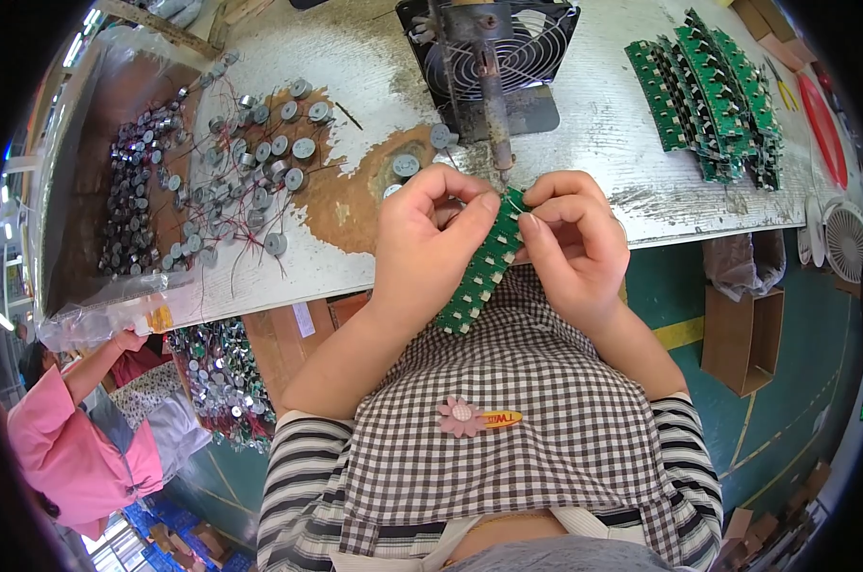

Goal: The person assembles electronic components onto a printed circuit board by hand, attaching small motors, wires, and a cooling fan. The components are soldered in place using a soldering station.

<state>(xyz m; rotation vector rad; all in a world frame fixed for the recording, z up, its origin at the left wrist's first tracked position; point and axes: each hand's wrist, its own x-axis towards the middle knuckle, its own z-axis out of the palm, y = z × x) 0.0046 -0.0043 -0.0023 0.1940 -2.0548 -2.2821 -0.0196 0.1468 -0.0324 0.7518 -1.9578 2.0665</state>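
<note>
A long green circuit board panel [481, 278] with rows of small pale connectors slants down in front of my apron. My left hand [430, 240] is closed at its upper left edge, thumb and fingers pinched on it. My right hand [576, 246] is closed at the upper right edge, fingertips pinched together by a thin pale strand; what exactly they hold is too small to tell. Just above the panel's top end comes the tip of a mounted soldering iron [493, 110], pointing down. Several round grey motors [304, 149] with red wires lie on the worktable to the left.
Behind the iron stands a black fan [532, 43]. Stacked green boards [708, 100] lie at right, near red-handled pliers [821, 129] and a small white fan [843, 238]. At left, a box [64, 143] holds more motors. A person in pink [93, 448] works at lower left.
</note>
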